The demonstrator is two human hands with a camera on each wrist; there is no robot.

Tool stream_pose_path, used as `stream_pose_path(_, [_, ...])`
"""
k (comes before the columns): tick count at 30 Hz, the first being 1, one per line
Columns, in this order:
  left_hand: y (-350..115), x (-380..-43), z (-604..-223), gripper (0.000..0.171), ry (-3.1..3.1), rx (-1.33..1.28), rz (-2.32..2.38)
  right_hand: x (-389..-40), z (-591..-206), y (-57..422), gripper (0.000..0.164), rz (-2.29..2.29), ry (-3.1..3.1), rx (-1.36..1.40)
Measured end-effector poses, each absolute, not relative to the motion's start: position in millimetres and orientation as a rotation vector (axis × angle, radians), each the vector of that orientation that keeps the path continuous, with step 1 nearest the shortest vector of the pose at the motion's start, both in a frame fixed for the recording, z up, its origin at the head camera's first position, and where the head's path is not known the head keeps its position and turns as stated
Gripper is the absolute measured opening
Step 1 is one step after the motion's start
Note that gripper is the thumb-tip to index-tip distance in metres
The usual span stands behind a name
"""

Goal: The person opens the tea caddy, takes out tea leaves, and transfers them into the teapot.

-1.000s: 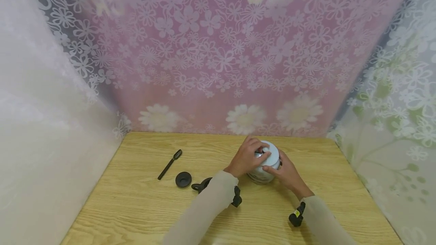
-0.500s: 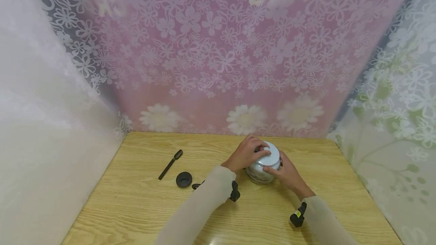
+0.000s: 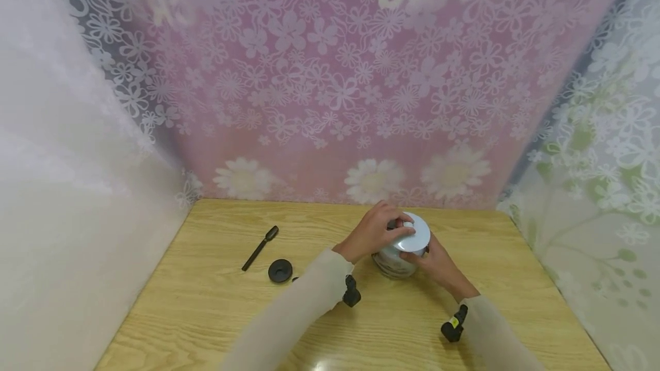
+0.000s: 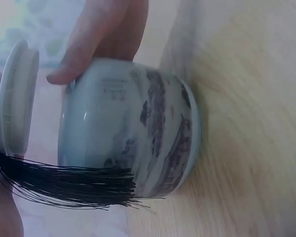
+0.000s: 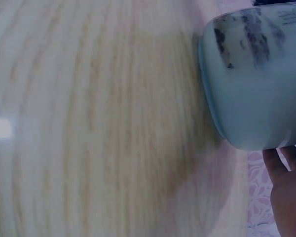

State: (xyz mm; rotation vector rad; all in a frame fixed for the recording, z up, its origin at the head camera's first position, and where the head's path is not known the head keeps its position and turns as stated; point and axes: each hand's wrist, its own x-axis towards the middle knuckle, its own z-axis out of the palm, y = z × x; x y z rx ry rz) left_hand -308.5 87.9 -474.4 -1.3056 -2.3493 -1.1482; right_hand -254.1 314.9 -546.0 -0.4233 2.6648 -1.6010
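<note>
A pale porcelain jar (image 3: pixel 394 266) with dark landscape painting stands on the table at right of centre. My left hand (image 3: pixel 372 232) pinches the knob of its round white lid (image 3: pixel 420 236). In the left wrist view the lid (image 4: pixel 18 98) is apart from the jar (image 4: pixel 123 123), with a black tassel (image 4: pixel 69 185) hanging beside it. My right hand (image 3: pixel 439 262) grips the jar's right side, its thumb near the rim. In the right wrist view the fingers (image 5: pixel 277 165) touch the jar's wall. The jar's inside is hidden.
A black spoon-like scoop (image 3: pixel 260 248) and a small black disc (image 3: pixel 280 271) lie on the wooden table (image 3: pixel 180 302) to the left. A black object, mostly hidden, sits behind my left sleeve (image 3: pixel 304 293). Patterned curtains (image 3: pixel 340 90) enclose the back and sides.
The lid has come up off the jar and shifted slightly right with my left hand. My left forearm has moved a little left, covering more of the black object. The right hand keeps its grip.
</note>
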Motion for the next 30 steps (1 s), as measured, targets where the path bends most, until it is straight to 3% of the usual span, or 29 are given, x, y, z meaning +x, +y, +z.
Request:
stream_pose_path(8, [76.4, -279.5, -471.7, 0.022, -2.355, -1.370, -1.195, -254.5, -540.1, 327.1, 0.088, -1.505, 2.660, -0.632])
stream_pose_path(20, [70.4, -240.0, -491.4, 0.024, -2.378, -1.540, -1.157, -255.1, -530.6, 322.7, 0.093, -1.436, 2.755, -0.460])
stream_pose_path(30, [67.5, -231.6, -503.7, 0.019, -2.324, -1.557, -1.099, -254.5, -528.6, 324.6, 0.097, -1.381, 2.761, -0.449])
